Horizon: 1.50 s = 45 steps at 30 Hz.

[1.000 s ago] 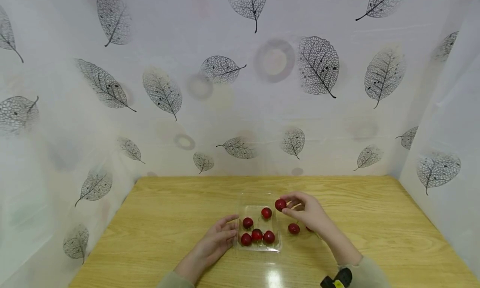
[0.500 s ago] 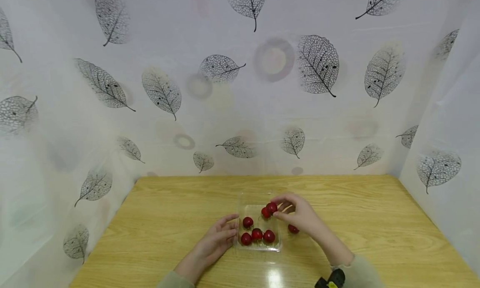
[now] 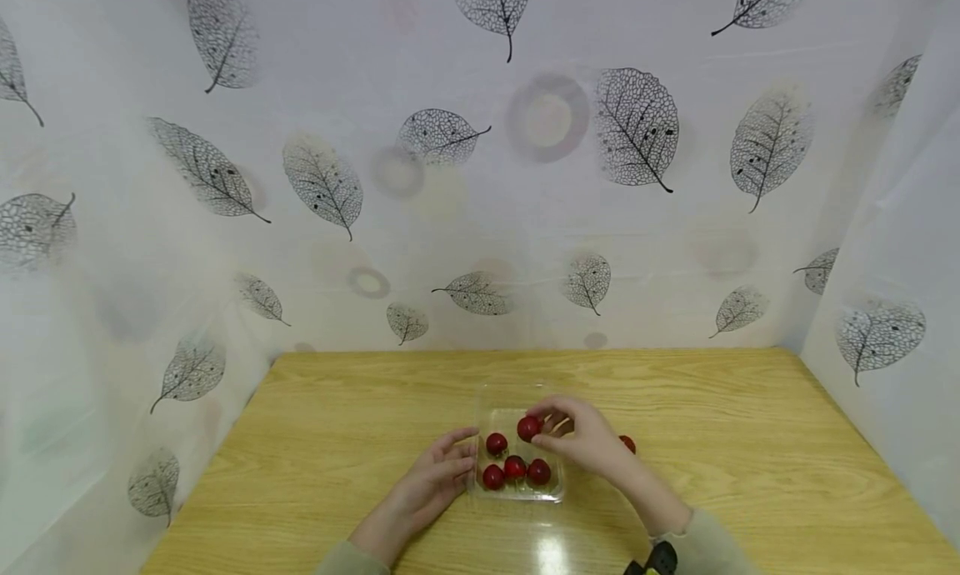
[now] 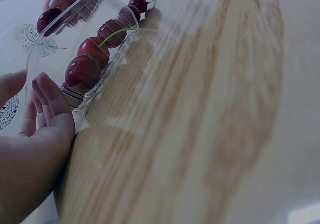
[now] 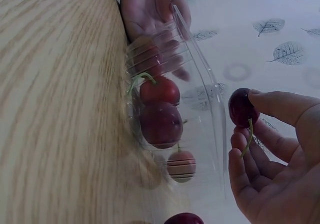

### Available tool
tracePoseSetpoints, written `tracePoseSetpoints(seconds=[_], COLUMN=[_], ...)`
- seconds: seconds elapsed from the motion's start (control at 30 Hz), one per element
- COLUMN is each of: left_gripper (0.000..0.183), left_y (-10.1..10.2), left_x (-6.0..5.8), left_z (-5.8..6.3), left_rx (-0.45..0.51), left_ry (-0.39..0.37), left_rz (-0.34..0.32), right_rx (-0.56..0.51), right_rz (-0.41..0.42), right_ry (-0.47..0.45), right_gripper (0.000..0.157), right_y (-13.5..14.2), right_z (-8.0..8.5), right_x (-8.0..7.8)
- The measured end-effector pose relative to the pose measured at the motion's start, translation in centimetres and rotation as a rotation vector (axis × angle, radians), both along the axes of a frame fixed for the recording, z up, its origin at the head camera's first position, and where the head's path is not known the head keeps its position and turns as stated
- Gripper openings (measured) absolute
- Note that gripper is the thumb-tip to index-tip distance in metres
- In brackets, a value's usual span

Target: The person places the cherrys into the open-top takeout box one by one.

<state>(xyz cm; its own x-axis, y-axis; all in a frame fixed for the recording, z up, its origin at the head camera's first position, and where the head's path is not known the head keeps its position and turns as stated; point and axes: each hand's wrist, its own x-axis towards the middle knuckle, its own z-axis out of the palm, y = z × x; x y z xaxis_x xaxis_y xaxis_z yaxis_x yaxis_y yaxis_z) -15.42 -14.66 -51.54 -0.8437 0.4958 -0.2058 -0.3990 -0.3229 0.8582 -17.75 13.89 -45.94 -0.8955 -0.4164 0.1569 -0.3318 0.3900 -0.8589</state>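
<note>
A clear plastic box (image 3: 517, 498) stands on the table with several dark red cherries (image 3: 538, 472) inside. My left hand (image 3: 435, 479) rests against the box's left wall; its fingers are relaxed and touch the plastic, as the left wrist view also shows. Above the box's right part, my right hand (image 3: 581, 437) pinches a cherry (image 5: 242, 106) between thumb and fingertips. A green stem hangs from this cherry. The right wrist view shows it just beyond the box rim (image 5: 215, 88), apart from the cherries in the box. The held cherry hides part of the box's contents.
To the right of the box, another cherry (image 3: 627, 443) lies on the wooden table (image 3: 360, 408), partly covered by my right forearm. A pale curtain (image 3: 480, 208) with leaf prints hangs behind the table and along both sides.
My right hand has carried the pinched cherry left and slightly down, from beside the box to over its inside. My left hand has stayed at the box's left wall.
</note>
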Motion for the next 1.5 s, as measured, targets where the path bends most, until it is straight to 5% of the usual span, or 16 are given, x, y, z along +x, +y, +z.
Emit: tracePoseSetpoints(seconds=[0.4, 1.5], left_gripper=[0.065, 0.065], left_y=[0.0, -0.1], left_x=[0.0, 0.0], left_z=[-0.3, -0.2], left_rx=[-0.001, -0.022], left_ry=[-0.001, 0.014], left_rz=[-0.004, -0.012], right_rx=[0.005, 0.228], right_rz=[0.045, 0.053], right_ry=[0.043, 0.211], right_gripper=[0.033, 0.031], right_y=[-0.9, -2.0], right_z=[-0.6, -1.0], right_x=[0.2, 1.4])
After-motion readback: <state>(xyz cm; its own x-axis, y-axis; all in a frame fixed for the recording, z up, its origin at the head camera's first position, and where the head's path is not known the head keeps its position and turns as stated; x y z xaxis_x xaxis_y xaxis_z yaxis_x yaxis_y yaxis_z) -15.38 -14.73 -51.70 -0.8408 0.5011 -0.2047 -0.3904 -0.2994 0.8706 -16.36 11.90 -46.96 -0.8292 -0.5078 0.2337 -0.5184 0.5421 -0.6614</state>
